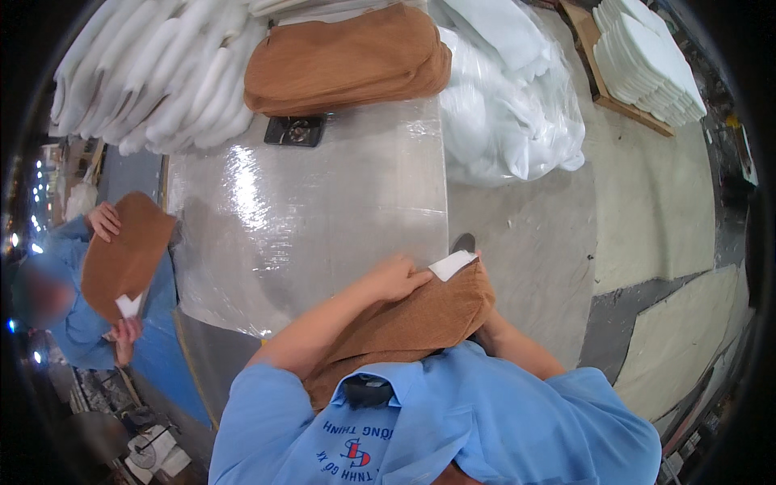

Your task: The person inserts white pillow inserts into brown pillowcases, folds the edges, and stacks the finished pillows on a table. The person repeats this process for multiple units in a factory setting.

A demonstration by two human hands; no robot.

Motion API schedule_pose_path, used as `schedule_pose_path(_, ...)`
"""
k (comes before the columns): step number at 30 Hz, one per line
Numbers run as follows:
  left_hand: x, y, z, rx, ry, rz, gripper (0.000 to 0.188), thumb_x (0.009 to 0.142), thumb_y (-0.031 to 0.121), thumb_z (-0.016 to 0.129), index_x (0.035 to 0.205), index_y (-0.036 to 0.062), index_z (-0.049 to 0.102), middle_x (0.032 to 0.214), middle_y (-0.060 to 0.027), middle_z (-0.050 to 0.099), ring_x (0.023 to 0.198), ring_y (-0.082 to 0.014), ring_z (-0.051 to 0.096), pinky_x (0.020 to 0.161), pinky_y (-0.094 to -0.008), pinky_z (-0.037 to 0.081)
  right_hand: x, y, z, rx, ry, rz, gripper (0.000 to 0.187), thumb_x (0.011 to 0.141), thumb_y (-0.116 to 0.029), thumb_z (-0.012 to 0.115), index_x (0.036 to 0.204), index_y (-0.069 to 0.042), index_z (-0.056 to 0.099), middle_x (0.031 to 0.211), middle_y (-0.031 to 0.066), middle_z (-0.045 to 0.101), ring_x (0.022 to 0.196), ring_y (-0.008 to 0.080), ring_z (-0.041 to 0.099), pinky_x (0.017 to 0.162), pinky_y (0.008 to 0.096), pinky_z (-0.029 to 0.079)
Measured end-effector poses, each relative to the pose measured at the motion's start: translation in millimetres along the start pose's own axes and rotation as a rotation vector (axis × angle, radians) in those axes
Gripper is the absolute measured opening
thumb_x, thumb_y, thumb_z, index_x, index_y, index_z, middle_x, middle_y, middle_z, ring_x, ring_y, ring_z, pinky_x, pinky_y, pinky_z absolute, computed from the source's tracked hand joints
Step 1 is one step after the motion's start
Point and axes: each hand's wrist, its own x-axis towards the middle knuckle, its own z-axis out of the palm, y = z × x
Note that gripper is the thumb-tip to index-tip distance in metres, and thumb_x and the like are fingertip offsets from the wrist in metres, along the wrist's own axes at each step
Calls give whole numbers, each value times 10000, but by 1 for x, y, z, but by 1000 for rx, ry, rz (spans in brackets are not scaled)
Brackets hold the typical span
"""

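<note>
A long brown fabric-covered cushion lies slantwise against my front. White filling pokes out at its far corner. My left hand is closed on the cushion's edge just left of this white piece, with finger and thumb pinched there. Around the right end of the cushion, my right hand supports it from behind. Most of that hand is hidden by the fabric, with only a fingertip showing near the white corner.
A plastic-wrapped table stands ahead, bearing stacked brown cushions, a black tray-like object and white pads. Bagged white filling lies right of it, and a white stack farther right. At left, a co-worker holds another brown cushion.
</note>
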Motion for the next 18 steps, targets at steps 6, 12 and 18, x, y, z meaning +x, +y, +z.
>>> schedule_pose_path(6, -25, -26, 53, -196, 465, 23, 452, 1074, 460, 565, 1060, 26, 688, 961, -253, 711, 911, -428, 686, 772, -528, 520, -10, 0, 7, 37, -43, 88, 682, 1047, -743, 439, 1118, -109, 678, 1077, 124, 752, 970, 324, 726, 930, 512, 589)
schedule_pose_path(12, -12, -23, 48, -175, 501, -48, 374, 1085, 430, 549, 1028, 88, 688, 939, -244, 721, 919, -485, 678, 772, -582, 514, -13, -4, -1, -122, -25, 106, 699, 1040, -765, 423, 1158, -125, 675, 1127, 109, 744, 1033, 306, 716, 933, 493, 589)
schedule_pose_path(18, -5, -39, 50, -156, 570, 5, 386, 1078, 443, 559, 1003, 86, 685, 917, -241, 720, 895, -482, 674, 773, -583, 513, -29, -8, 13, -123, -75, 189, 734, 1032, -785, 418, 1296, -135, 633, 1250, 103, 705, 1153, 296, 674, 1013, 480, 552)
